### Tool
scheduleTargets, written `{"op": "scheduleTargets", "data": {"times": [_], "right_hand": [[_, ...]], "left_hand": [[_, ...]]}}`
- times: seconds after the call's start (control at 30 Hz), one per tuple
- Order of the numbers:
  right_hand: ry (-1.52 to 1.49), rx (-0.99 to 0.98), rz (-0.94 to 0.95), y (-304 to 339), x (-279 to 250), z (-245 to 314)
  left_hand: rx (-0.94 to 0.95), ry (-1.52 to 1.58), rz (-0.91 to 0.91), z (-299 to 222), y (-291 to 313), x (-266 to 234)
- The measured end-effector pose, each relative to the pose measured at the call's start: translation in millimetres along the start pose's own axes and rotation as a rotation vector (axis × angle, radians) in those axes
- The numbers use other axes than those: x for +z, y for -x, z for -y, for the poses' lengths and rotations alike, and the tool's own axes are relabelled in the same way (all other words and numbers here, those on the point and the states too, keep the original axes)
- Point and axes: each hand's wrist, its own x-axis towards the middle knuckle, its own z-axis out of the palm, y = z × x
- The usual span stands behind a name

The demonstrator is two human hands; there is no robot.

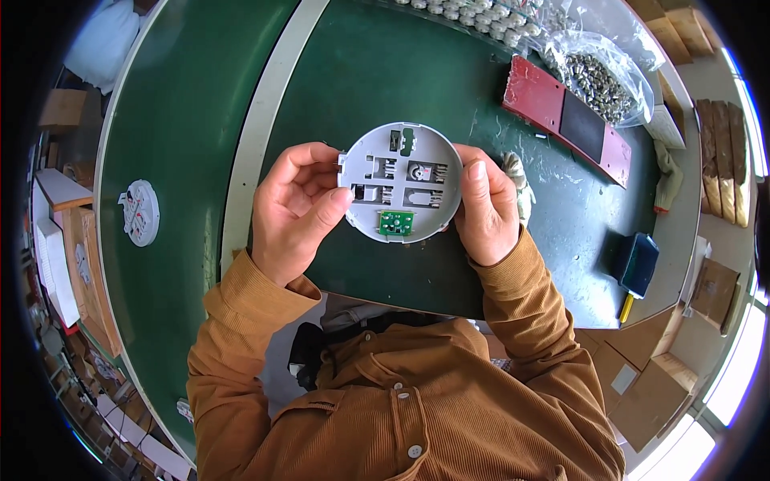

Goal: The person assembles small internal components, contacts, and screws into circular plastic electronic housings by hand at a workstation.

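Observation:
Between my two hands is a round grey plastic housing point(405, 144), held by its rim above the green tabletop. Its open inner side faces up and shows several slots with metal contacts. A small green circuit board point(396, 223) sits in its part nearest my body. My left hand point(293, 204) grips the left edge, thumb on the rim and fingers beneath. On the right edge my right hand point(488, 204) is closed, its thumb along the rim. The fingertips under the housing are hidden.
Another round white housing point(140, 213) lies on the green strip at left, past a pale rail point(261, 120). A red-and-black block point(565, 120), a bag of small metal parts point(597, 84), a glove point(520, 184) and a dark blue scoop-like tray point(638, 264) are on the right.

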Motion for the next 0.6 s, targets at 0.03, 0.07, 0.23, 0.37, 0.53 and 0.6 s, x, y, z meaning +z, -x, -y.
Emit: {"op": "scheduleTargets", "data": {"times": [0.03,0.07,0.23,0.37,0.53,0.6], "right_hand": [[0.003,0.008,0.002,0.1,-0.6,-0.4],[0.006,0.017,0.005,0.3,-1.0,-0.8],[0.015,0.031,0.011,1.6,1.1,0.7],[-0.006,0.067,0.038,1.3,1.8,6.1],[0.074,0.072,0.065,6.6,-3.4,20.9],[0.177,0.042,0.065,8.7,-4.1,26.1]], "left_hand": [[0.003,0.003,-0.003,-0.3,-0.4,0.9],[0.005,0.005,-0.007,-0.5,-0.7,1.7],[0.002,0.002,-0.01,-2.5,1.5,0.2],[0.025,-0.012,-0.004,-4.9,3.1,-3.2],[0.055,0.017,-0.049,-13.8,5.2,7.4],[0.061,0.059,-0.101,-17.8,6.9,13.6]]}}
